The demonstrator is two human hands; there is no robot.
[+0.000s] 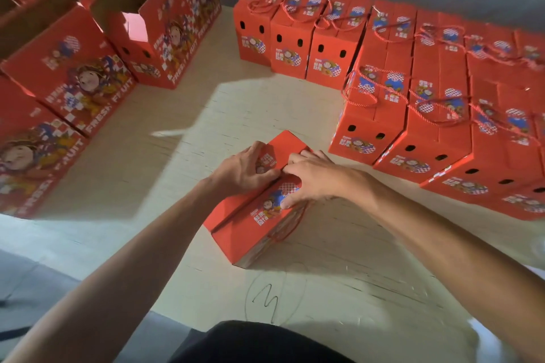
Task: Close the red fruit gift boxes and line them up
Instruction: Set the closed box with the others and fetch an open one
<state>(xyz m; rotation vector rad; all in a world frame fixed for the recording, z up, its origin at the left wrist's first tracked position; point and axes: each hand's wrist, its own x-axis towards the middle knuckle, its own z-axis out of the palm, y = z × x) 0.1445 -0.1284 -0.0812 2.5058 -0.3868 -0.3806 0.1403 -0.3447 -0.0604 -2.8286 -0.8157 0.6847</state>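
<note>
A red fruit gift box stands on the pale table in front of me, seen from above. Both top flaps meet along the middle seam. My left hand presses on the left flap with its fingers bent over it. My right hand lies on the right flap, fingers spread, thumb on the printed label. A red cord handle hangs down the box's right side. Closed boxes with cord handles stand in rows at the right and back.
Open red boxes with their flaps up stand along the left and back left. Bare tabletop lies between the rows and me. A pencilled circle with a "3" marks the table near its front edge. A grey wall runs behind.
</note>
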